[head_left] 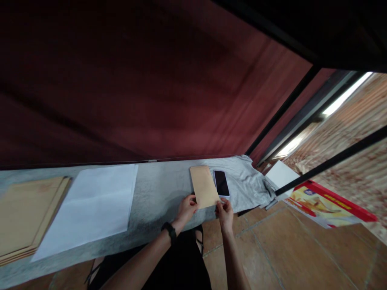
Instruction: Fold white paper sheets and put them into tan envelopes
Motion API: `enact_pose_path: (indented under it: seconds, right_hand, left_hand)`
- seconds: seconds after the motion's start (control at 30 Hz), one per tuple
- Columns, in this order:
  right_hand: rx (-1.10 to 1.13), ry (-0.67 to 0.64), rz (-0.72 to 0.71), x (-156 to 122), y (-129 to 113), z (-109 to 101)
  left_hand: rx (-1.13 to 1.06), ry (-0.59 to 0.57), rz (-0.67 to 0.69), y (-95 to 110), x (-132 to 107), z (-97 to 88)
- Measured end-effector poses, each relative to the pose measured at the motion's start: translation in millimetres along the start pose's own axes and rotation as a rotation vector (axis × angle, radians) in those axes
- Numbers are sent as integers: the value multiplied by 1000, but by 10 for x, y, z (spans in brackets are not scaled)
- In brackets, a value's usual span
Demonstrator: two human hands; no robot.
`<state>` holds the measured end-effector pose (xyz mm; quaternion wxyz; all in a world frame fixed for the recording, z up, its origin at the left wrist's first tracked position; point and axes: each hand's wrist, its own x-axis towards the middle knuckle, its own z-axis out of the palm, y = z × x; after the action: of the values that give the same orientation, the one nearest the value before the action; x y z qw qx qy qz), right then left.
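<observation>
A small brown paper envelope (204, 186) lies on the grey cloth-covered bench, its near end between my hands. My left hand (188, 208) pinches the near left corner, a dark band on that wrist. At the near right corner, my right hand (224, 211) grips the envelope between thumb and fingers. Just right of the envelope is a phone (221, 183) with a dark screen and a pale case, close above my right hand. What lies under the envelope is hidden.
White paper sheets (90, 205) and a stack of large brown envelopes (30, 213) lie on the bench (157, 185) to the left. A dark red curtain (145, 100) hangs behind. Black metal bars (332, 161) and a red-and-yellow box (326, 205) are at the right, above the tiled floor (281, 249).
</observation>
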<state>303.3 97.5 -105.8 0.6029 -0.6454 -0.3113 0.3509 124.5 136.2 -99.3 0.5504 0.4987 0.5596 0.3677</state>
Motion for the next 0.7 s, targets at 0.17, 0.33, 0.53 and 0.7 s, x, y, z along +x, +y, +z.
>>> enact_pose_path:
  seconds: [0.17,0.33,0.53,0.7]
  right_hand:
    - [-34,-12,19,-6,11,-18]
    - [-69,-34,22,-15,43,-49]
    - [-201,38,-101,-189,75,-78]
    - [-327,-136,-278,-529,102,154]
  left_hand:
    - [60,31,26,4,48,12]
    - [132,45,66,34,20,-23]
    - [392,76,267,-71,-377,-364]
    - [884,262,484,-299,-880,-1024]
